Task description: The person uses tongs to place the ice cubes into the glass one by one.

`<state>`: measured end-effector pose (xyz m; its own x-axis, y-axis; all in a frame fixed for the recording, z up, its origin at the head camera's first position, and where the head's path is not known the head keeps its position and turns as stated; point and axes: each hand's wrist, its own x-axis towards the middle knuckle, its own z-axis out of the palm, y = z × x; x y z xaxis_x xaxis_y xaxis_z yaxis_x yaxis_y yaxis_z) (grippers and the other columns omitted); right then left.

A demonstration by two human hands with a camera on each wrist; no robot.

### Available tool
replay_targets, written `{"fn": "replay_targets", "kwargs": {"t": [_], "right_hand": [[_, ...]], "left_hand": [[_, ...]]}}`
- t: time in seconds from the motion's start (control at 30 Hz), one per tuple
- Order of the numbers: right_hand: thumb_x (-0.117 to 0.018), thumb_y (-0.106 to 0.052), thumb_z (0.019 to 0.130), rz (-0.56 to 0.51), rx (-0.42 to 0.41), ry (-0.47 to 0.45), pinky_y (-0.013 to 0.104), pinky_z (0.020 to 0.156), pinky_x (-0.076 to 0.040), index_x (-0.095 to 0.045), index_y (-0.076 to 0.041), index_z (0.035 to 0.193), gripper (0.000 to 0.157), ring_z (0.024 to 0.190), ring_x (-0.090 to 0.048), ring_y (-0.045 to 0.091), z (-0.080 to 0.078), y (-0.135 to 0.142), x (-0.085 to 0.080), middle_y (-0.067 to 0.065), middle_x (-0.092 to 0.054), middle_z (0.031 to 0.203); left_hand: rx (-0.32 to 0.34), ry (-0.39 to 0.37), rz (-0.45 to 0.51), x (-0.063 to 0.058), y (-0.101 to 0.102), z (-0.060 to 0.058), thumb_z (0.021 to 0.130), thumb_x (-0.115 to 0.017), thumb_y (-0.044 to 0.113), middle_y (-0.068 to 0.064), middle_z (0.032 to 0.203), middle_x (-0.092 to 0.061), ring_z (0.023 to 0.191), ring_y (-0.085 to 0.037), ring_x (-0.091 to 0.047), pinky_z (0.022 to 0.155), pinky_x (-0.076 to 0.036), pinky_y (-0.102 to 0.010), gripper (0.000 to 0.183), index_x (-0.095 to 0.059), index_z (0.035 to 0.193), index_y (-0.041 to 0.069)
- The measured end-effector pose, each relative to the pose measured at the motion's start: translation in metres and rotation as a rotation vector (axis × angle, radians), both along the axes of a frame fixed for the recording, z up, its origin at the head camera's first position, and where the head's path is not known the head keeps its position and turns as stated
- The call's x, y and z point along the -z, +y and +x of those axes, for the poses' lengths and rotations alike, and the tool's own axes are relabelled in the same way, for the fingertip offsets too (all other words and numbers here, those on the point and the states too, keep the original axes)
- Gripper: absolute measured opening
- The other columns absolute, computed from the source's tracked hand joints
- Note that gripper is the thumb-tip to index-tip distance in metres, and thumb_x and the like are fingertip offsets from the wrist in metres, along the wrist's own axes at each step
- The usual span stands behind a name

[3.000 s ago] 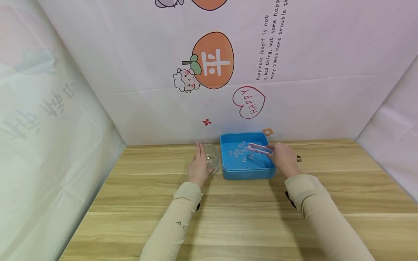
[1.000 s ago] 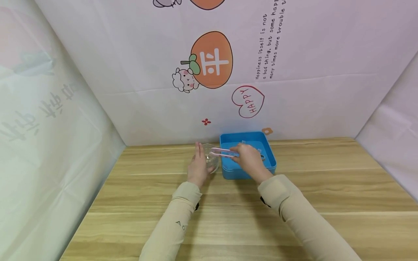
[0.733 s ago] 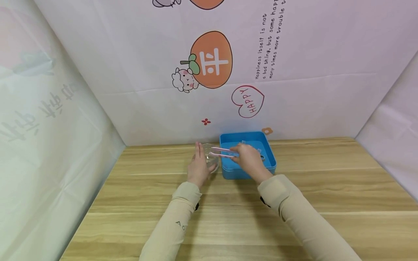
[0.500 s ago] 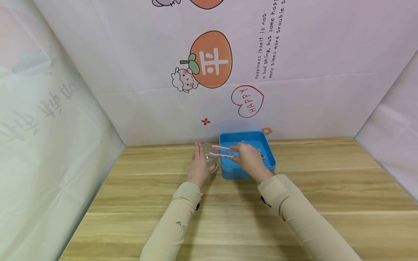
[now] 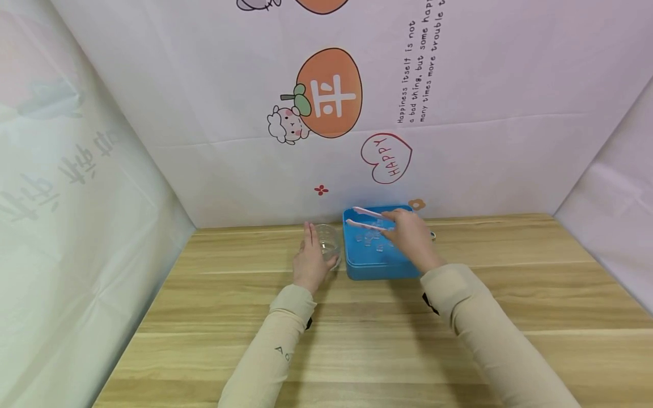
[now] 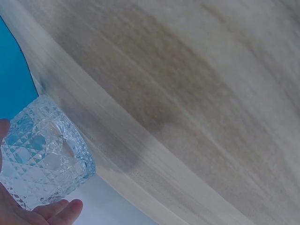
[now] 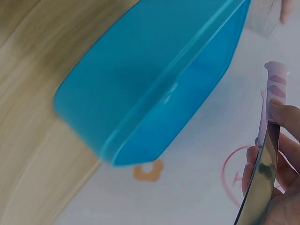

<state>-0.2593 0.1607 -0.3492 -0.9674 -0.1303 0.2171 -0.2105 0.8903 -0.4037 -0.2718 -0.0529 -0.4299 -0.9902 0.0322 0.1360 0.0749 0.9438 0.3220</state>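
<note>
In the head view, a wood-grain table (image 5: 367,351) is running back to a white printed sheet (image 5: 484,153), with side sheeting (image 5: 76,243) hanging at the left. My beige sleeves (image 5: 278,337) are reaching forward across it. My left hand (image 5: 309,262) is cupping a clear glass (image 5: 330,241), thumb on the near side; my right hand (image 5: 414,238) is pinching pink tongs (image 5: 368,226), their tips standing well apart. A blue box (image 5: 377,272) is sitting just right of the glass, holding scattered clear cubes (image 5: 380,247). I can't tell what the glass is holding.

In the left wrist view, the table is filling most of the frame, blurred. My thumb and fingers are curving round the glass — its diamond-cut side is showing — and the box is appearing at the left edge.

In the right wrist view, I'm gripping the tongs between thumb and fingers — their tips are hanging in the air, clear of the box.
</note>
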Motion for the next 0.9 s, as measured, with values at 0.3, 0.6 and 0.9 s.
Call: {"fn": "replay_targets", "kwargs": {"t": [0.3,0.6,0.9], "right_hand": [[-0.069,-0.017,0.088,0.063,0.127,-0.077,0.026,0.044,-0.044,-0.06,0.0,0.127,0.044,0.095,-0.066,0.038,-0.008,0.031,0.007,0.023,-0.06,0.128],[-0.068,-0.015,0.088,0.078,0.156,-0.136,0.03,0.055,-0.052,-0.063,0.004,0.121,0.039,0.101,-0.064,0.04,-0.008,0.044,0.019,0.027,-0.062,0.122],[-0.069,-0.012,0.086,0.113,0.145,-0.191,0.046,0.076,-0.056,-0.063,0.007,0.119,0.039,0.105,-0.062,0.042,-0.007,0.047,0.028,0.028,-0.063,0.12]], "left_hand": [[0.002,-0.011,0.019,0.0,0.0,0.0,0.085,-0.067,0.046,-0.009,0.163,-0.008,0.124,-0.031,-0.054,0.043,-0.033,-0.021,0.1,-0.007,0.154,0.005],[0.002,-0.015,0.008,-0.001,0.0,0.001,0.086,-0.067,0.047,-0.009,0.163,-0.006,0.127,-0.031,-0.052,0.042,-0.033,-0.021,0.101,-0.006,0.154,0.005],[0.0,-0.011,-0.003,0.0,0.0,0.001,0.085,-0.066,0.048,-0.01,0.162,-0.01,0.127,-0.029,-0.053,0.042,-0.033,-0.02,0.099,-0.01,0.154,0.004]]}}
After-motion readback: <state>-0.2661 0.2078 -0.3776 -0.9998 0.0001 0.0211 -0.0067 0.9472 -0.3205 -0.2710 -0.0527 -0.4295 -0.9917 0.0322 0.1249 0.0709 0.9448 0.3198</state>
